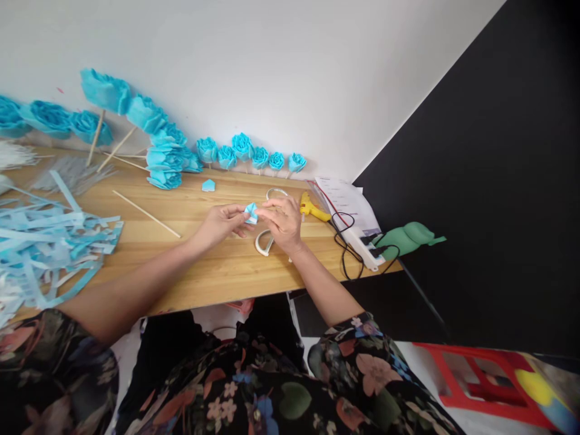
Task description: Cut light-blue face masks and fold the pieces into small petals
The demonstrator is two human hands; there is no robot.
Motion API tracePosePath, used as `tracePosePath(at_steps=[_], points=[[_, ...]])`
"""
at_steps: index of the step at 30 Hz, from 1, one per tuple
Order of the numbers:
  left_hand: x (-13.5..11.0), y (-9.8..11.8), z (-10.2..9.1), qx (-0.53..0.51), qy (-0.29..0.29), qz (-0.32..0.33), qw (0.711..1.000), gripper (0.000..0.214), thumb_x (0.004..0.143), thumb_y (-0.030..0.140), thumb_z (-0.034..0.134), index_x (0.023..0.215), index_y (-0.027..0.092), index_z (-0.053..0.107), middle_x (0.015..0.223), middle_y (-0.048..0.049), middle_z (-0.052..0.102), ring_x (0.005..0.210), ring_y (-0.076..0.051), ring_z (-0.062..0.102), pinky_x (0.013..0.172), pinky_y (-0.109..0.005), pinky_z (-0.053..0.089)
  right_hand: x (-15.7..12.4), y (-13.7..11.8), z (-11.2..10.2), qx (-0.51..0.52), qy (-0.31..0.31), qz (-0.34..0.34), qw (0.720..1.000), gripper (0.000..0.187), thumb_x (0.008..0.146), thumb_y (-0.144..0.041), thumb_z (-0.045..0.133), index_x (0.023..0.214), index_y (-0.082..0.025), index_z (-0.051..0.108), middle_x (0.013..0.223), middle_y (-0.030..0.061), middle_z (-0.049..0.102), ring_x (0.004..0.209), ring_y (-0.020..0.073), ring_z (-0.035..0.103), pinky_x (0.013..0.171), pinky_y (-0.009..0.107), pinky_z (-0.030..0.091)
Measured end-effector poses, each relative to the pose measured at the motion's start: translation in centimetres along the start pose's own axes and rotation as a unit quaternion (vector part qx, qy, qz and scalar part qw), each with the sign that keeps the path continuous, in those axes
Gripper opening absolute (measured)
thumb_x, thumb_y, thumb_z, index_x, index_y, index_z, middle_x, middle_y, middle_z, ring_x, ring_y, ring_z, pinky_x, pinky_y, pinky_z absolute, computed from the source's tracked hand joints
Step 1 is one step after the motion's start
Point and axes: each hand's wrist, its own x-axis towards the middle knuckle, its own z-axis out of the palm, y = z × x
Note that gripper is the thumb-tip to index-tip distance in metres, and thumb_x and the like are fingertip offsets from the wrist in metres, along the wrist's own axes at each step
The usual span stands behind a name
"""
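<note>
A small folded piece of light-blue paper is held just above the table, between my two hands. My left hand pinches its left side with thumb and fingers. From the right, my right hand has its bent fingertips closed on the paper's other edge. Behind and below the right hand lie a white loop handle and a pale ring, partly covered by that hand. Another folded blue paper piece rests on the table farther back.
Blue paper flowers on sticks line the wall. Blue and white paper strips heap at left, near a thin wooden stick. At right are a yellow glue gun, papers, a power strip with black cables and a green object.
</note>
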Motion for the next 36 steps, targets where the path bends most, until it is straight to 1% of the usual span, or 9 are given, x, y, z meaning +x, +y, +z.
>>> tracePosePath(at_steps=[3,7,11,14,17,20,27,33,36], points=[[-0.04,0.05,0.06,-0.001,-0.004,-0.003,1.0,0.051,0.068,0.056,0.082,0.097,0.016,0.072,0.089,-0.0085,0.078,0.081,-0.024,0.075,0.063,-0.03,0.059,-0.19,-0.14,-0.01,-0.023,0.018,-0.011,1.0,0.024,0.098,-0.029,0.056,0.099,-0.04,0.078,0.092,0.0018,0.067,0.096,0.0194,0.06,0.096,0.04,0.042],[-0.07,0.08,0.13,-0.004,-0.009,-0.002,1.0,0.051,0.065,0.057,0.083,0.095,0.017,0.072,0.085,-0.0072,0.078,0.077,-0.022,0.075,0.059,-0.027,0.058,-0.24,-0.27,-0.1,-0.032,0.032,-0.038,0.998,0.028,0.099,-0.026,0.053,0.098,-0.039,0.078,0.088,0.0021,0.065,0.092,0.0187,0.057,0.092,0.039,0.04],[-0.11,0.11,0.19,0.004,-0.029,0.002,1.0,0.049,0.066,0.058,0.082,0.091,0.017,0.072,0.08,-0.0065,0.077,0.075,-0.022,0.075,0.059,-0.027,0.058,-0.25,-0.01,0.0,-0.031,0.006,-0.028,0.999,0.029,0.099,-0.025,0.053,0.102,-0.041,0.077,0.089,0.0018,0.065,0.093,0.0193,0.056,0.093,0.04,0.039],[-0.13,0.17,0.22,-0.005,-0.018,0.009,1.0,0.05,0.067,0.058,0.081,0.093,0.017,0.072,0.084,-0.0074,0.078,0.077,-0.022,0.075,0.061,-0.028,0.058,-0.21,0.13,0.13,-0.035,0.001,-0.037,0.999,0.028,0.097,-0.023,0.055,0.103,-0.039,0.077,0.09,0.002,0.067,0.091,0.0199,0.056,0.09,0.04,0.04],[-0.18,0.26,0.22,-0.026,-0.003,0.018,1.0,0.049,0.069,0.056,0.081,0.096,0.016,0.072,0.092,-0.0088,0.078,0.079,-0.022,0.074,0.063,-0.029,0.058,-0.08,0.03,0.22,-0.03,0.03,-0.065,0.997,0.026,0.095,-0.021,0.059,0.102,-0.039,0.078,0.089,0.0018,0.067,0.087,0.0195,0.056,0.084,0.037,0.041],[-0.21,0.3,0.24,-0.038,-0.001,0.02,0.999,0.048,0.069,0.053,0.082,0.097,0.015,0.072,0.093,-0.0089,0.077,0.078,-0.021,0.074,0.063,-0.028,0.058,0.08,-0.1,0.31,-0.016,0.04,-0.074,0.996,0.023,0.095,-0.022,0.06,0.099,-0.036,0.079,0.088,0.0019,0.066,0.086,0.0183,0.055,0.08,0.036,0.041],[0.05,0.05,0.15,-0.036,-0.001,0.018,0.999,0.048,0.067,0.054,0.082,0.093,0.015,0.071,0.088,-0.0075,0.077,0.074,-0.019,0.073,0.062,-0.027,0.056,0.23,-0.15,0.46,0.009,0.029,-0.049,0.998,0.019,0.096,-0.028,0.061,0.089,-0.028,0.079,0.087,0.0042,0.063,0.085,0.0173,0.056,0.079,0.036,0.042],[0.24,0.03,-0.11,-0.006,0.013,0.006,1.0,0.048,0.064,0.055,0.084,0.088,0.016,0.07,0.08,-0.007,0.076,0.07,-0.019,0.072,0.059,-0.027,0.056,0.26,-0.2,0.46,0.084,0.073,0.026,0.994,0.017,0.096,-0.028,0.06,0.093,-0.025,0.076,0.088,0.0039,0.061,0.086,0.0171,0.058,0.08,0.035,0.047],[0.26,0.04,-0.1,-0.005,0.008,0.006,1.0,0.047,0.065,0.055,0.084,0.087,0.015,0.07,0.08,-0.0071,0.077,0.068,-0.018,0.072,0.057,-0.026,0.056,0.26,0.0,0.51,0.108,0.101,0.041,0.988,0.016,0.096,-0.028,0.06,0.093,-0.024,0.076,0.088,0.0037,0.061,0.086,0.0167,0.059,0.081,0.034,0.049]])
